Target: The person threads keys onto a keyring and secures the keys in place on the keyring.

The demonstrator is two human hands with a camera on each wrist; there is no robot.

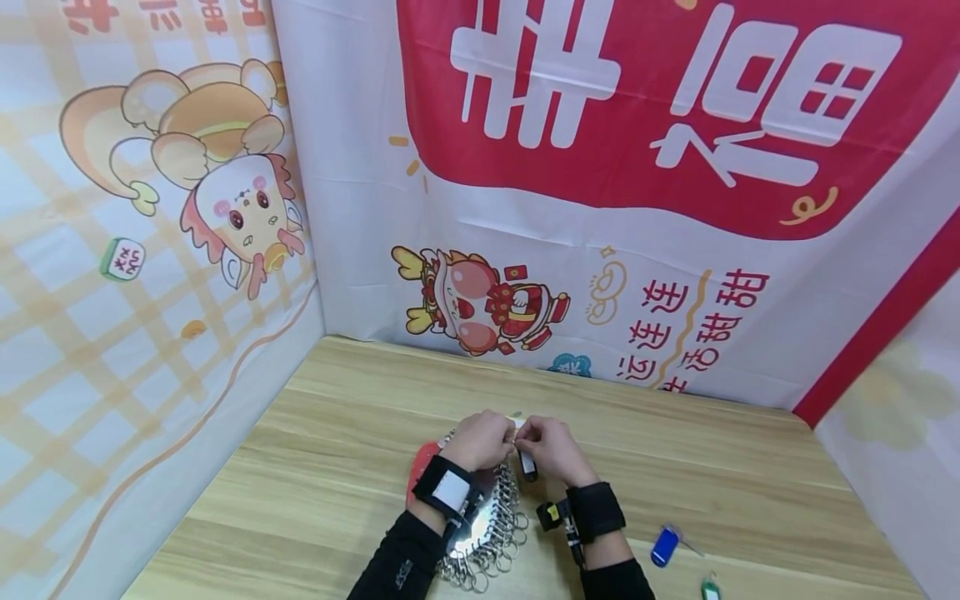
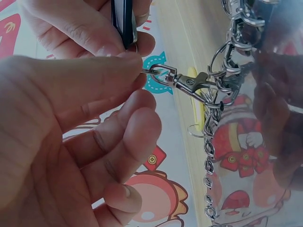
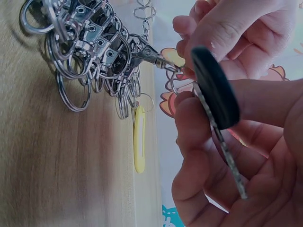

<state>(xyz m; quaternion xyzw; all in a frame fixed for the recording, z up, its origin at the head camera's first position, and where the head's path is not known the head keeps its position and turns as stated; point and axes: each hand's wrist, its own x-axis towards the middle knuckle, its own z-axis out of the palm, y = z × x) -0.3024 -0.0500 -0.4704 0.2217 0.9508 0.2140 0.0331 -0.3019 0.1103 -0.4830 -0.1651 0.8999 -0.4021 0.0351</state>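
In the lower middle of the head view, both hands meet over the tabletop (image 1: pixel 337 475). The left hand (image 1: pixel 478 440) pinches a metal split ring (image 3: pixel 174 85) between thumb and finger, its other fingers loosely bent; the ring joins a silver swivel clasp (image 2: pixel 189 84). The right hand (image 1: pixel 557 452) pinches the upper end of a black key tag (image 3: pixel 215 90), with a metal key (image 3: pixel 227 156) beside it, slanting toward the bottom of the right wrist view. The clasp hooks onto the edge of a reflective plate (image 1: pixel 480 527), lined with many clasps and rings (image 3: pixel 99 52). A yellow key tag (image 3: pixel 139 139) shows at centre left of that view. At the lower right of the head view lie a blue key tag (image 1: pixel 665 547) and a green key tag (image 1: pixel 710 589), the latter cut off by the bottom edge.
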